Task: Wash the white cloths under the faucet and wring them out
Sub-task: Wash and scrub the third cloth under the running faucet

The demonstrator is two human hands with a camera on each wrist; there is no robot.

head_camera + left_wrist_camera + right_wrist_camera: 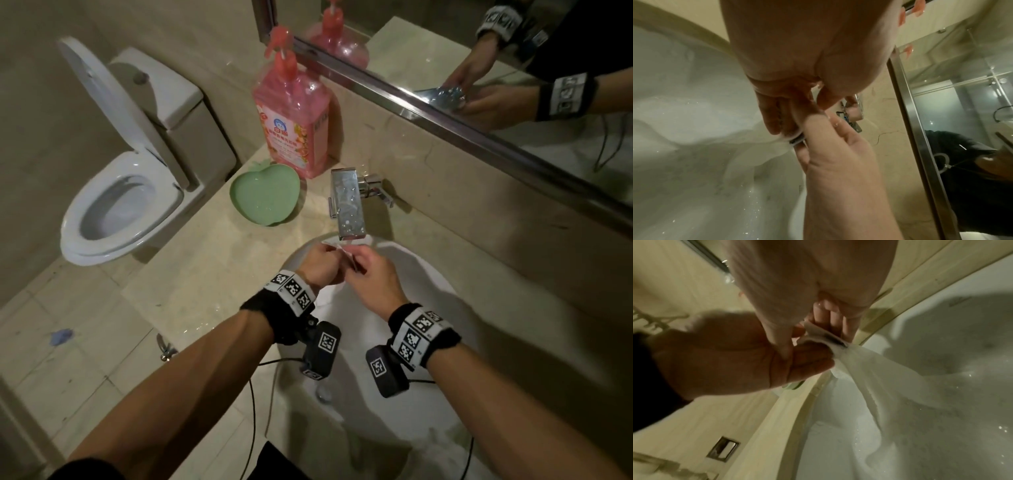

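Both hands up at the faucet [348, 205], just under its spout & over the back of the sink [428, 274]. Left hand [320, 265] has fingers curled in, pinching the top edge of the white cloth [869, 369]; right hand [371, 274] does the same from the other side, thumb & fingers closed on the same edge, so the 2 hands nearly touch w/ the cloth bunched between them. Rest of the cloth hangs down from the grip into the basin below the faucet, wet-looking, a dark strip along its hem right at the fingertips. Can't tell if water is running from the spout. Left of the faucet on the counter [219, 274]: green heart-shaped dish [265, 197], & behind that a pink pump bottle [291, 113]. Mirror [513, 68] on the wall behind the faucet reflects both hands. Toilet [120, 192] further left of the faucet, lid up.
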